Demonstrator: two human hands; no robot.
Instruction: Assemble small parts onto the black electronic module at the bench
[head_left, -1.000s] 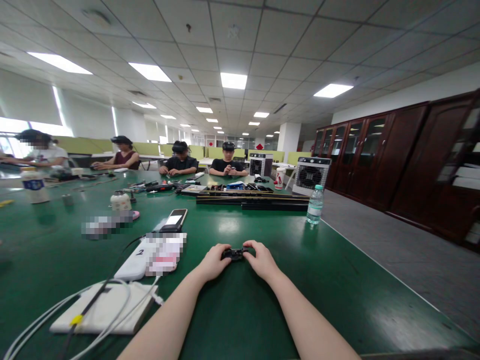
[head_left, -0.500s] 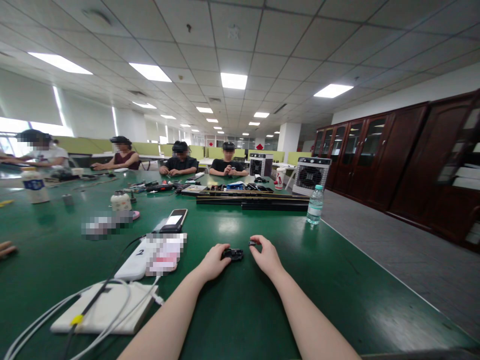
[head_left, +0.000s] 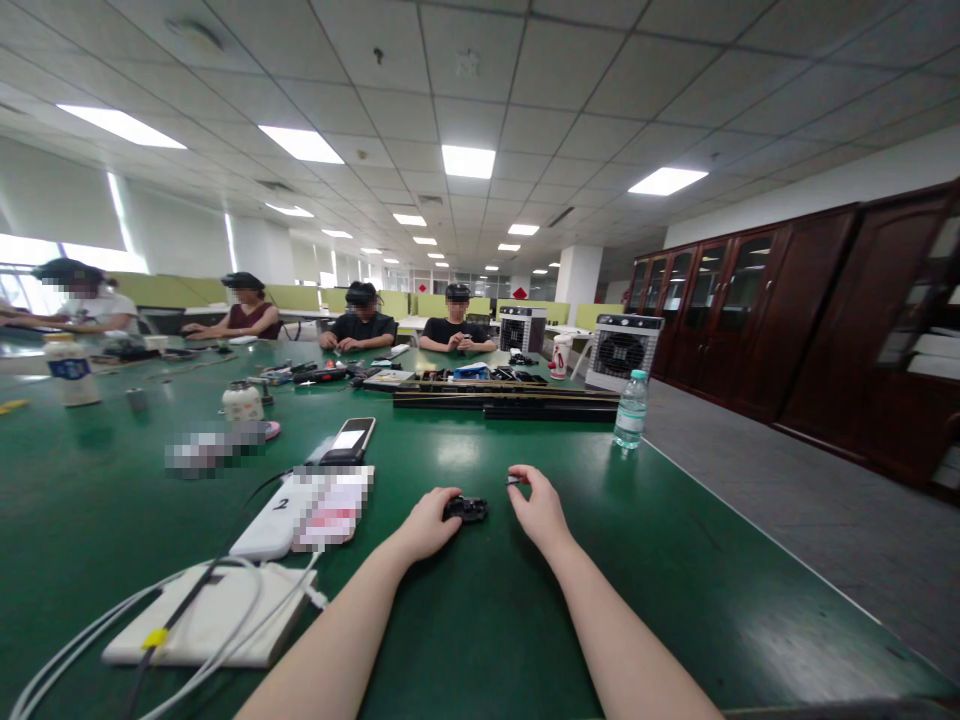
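Note:
My left hand [head_left: 429, 522] is closed at the near edge of a small black plastic housing [head_left: 469, 510], gripping its left end between thumb and fingers. The housing has an uneven, hollowed top like an opened computer mouse, and it rests on the green table [head_left: 480, 620]. To its right, slightly raised, my right hand [head_left: 541, 508] pinches a small greyish piece [head_left: 513, 480] between thumb and fingertips. That piece is too small to name. A gap separates it from the black housing.
Left of my arms lie a white power bank [head_left: 264, 520], a phone [head_left: 351, 440] and a white box [head_left: 202, 620] with cables. Black bars [head_left: 510, 402] and loose tools lie farther back. A water bottle [head_left: 630, 412] stands right. Several people sit across the table.
My right hand has moved slightly right and away from the black housing, carrying the small piece. My left hand and the housing have stayed in place.

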